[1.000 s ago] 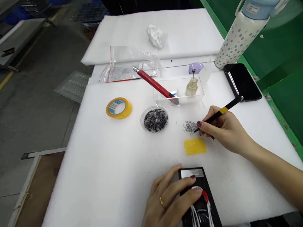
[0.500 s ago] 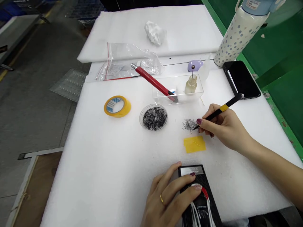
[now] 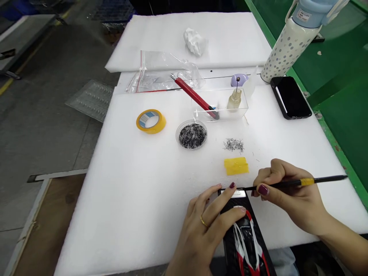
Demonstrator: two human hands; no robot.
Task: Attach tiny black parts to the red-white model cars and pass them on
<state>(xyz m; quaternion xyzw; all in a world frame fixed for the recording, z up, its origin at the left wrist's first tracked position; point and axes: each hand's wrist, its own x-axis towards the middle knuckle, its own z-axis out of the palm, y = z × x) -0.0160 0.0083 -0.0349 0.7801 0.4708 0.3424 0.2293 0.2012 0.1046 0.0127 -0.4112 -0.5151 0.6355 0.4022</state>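
A toy-size model car (image 3: pixel 249 239), red, white and black, sits on a long black base (image 3: pixel 230 230) with a silver nameplate (image 3: pixel 235 194) at its far end. My left hand (image 3: pixel 208 218) holds the base, thumb on the car's nose and fingertips by the plate. Black tweezers (image 3: pixel 290 184) with a yellow band are pinched in my right hand (image 3: pixel 296 199). Their tip reaches the base's far edge beside my left fingertips; whether anything is in it is too small to tell. Beyond lie a yellow tape piece (image 3: pixel 236 166) and a small heap of short black fibres (image 3: pixel 234 144).
A clear round dish (image 3: pixel 191 135) of black fibres and a yellow tape roll (image 3: pixel 151 121) lie left. Behind, a clear tray (image 3: pixel 207 115) holds a red-handled knife (image 3: pixel 195 96) and a small glass bottle (image 3: pixel 234 99). A phone (image 3: pixel 291 97) and tall dotted flask (image 3: pixel 290 42) stand right.
My right hand has brought the tweezers from the fibre heap toward me, to the far edge of the base. The tweezers now lie nearly level. My left hand stays on the model.
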